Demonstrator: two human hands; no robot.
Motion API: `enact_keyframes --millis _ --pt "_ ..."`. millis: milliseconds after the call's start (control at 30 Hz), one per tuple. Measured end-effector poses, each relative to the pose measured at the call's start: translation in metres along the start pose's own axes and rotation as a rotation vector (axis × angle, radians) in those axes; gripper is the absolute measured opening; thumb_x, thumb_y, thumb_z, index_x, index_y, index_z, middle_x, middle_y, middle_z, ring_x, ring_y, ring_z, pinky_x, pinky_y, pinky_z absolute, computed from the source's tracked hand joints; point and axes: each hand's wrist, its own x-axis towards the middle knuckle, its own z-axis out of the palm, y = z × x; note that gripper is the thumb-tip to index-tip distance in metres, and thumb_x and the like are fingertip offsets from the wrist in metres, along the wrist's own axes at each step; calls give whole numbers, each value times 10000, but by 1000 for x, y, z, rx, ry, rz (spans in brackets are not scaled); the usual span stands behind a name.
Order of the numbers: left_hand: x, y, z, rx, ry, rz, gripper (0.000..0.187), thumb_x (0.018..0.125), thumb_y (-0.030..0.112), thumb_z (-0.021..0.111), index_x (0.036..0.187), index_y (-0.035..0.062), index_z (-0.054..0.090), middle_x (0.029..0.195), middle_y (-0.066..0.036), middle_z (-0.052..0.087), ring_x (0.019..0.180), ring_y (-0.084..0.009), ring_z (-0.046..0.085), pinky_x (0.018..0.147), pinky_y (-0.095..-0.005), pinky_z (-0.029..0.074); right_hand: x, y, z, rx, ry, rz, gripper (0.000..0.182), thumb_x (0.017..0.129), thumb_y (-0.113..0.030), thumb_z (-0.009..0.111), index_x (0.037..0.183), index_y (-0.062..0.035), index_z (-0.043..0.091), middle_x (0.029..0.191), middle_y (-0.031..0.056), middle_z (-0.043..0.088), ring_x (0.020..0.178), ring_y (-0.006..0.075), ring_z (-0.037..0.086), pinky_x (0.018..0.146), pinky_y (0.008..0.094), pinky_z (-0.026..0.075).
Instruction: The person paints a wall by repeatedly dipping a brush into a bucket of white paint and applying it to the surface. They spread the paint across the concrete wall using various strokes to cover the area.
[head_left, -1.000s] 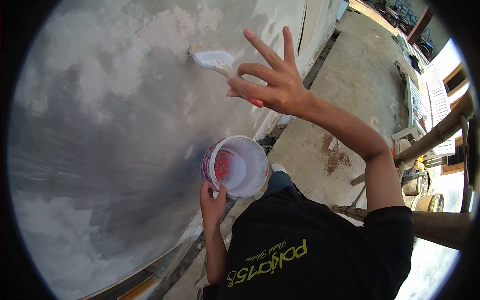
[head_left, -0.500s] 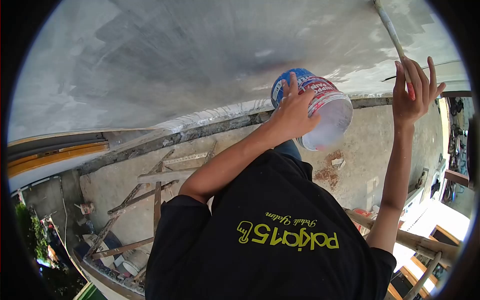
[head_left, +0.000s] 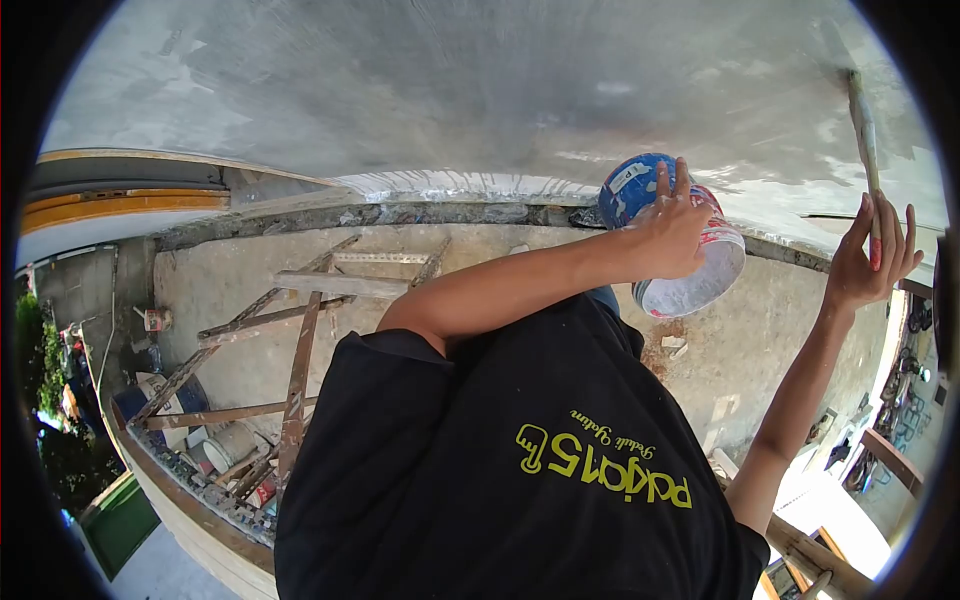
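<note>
Left hand clasped (arm outstretched), right hand raised, fingers curled

The black shirt carries yellow lettering, seen upside down, reading "pakjo15"; the bucket label is unreadable.

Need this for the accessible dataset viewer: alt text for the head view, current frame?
Seen from above, a person in a black shirt holds a paint bucket in the left hand and presses a paintbrush to a grey wall with the right hand. Below lie a concrete floor and wooden scaffolding.
</note>
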Motion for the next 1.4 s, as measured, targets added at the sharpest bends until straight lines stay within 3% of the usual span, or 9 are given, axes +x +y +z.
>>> enact_keyframes --millis 467,767,833,867,933,967,1000,1100,1400 --pt "4 -5 2 -9 21 -10 450 795 217 653 1139 -57 559 1406 -531 99 1279 -722 123 968 -639 410 6 -14 -2 53 38 13 167 813 -92 791 960 -104 714 955 -30 725 1072 219 662 975 349 413" --pt "0 -16 -1 0 32 -47 489 799 263 658 1169 -35 543 1376 -550 144 1315 -683 127 1064 -609 312 9 -28 -2 163 70 80 296 763 -128 828 1030 -160 705 984 -27 699 1090 225 633 1028 409 376" --pt "-5 -21 -4 -14 73 -43 410 793 266 658 1058 -26 546 1365 -538 202 1335 -646 160 1061 -581 332 15 -36 -4 187 83 88 333 725 -151 848 1025 -180 708 965 -28 675 1083 228 614 1028 438 365" --pt "-5 -25 -6 36 79 -51 329 775 234 676 911 -14 507 1202 -421 474 1213 -571 431 1099 -551 297 19 -38 -5 190 90 85 345 706 -163 856 1017 -190 709 954 -27 664 1079 230 603 1026 455 358" --pt "-9 -32 -16 -97 14 -35 322 745 218 685 889 -13 514 1015 -360 529 1126 -562 463 1058 -559 316 22 -39 -3 188 125 57 344 660 -242 862 962 -222 699 920 -39 635 1042 218 600 1018 484 346" --pt "-12 -33 -18 -91 68 -9 310 728 180 679 777 -3 433 716 -217 452 874 -438 492 997 -503 376 22 -40 -1 166 144 51 319 663 -300 852 934 -249 691 890 -51 613 1019 200 601 1014 491 346" --pt "-16 -32 -16 -195 125 -54 319 721 159 684 753 1 409 633 -179 387 765 -386 428 970 -446 397 27 -42 0 167 186 32 273 676 -358 831 881 -277 671 864 -61 587 1006 182 601 993 505 361" --pt "-22 -48 -18 -33 140 65 293 759 106 660 759 2 386 689 -146 398 699 -350 404 886 -442 439 28 -45 3 198 184 25 252 692 -342 837 877 -273 680 854 -63 580 1005 188 611 994 519 372" --pt "-52 -77 -36 -148 160 -184 269 783 75 656 794 30 391 756 -65 393 744 -170 413 740 -276 377 28 -48 3 214 254 15 215 757 -341 791 884 -262 637 883 -48 547 999 167 588 953 556 419"
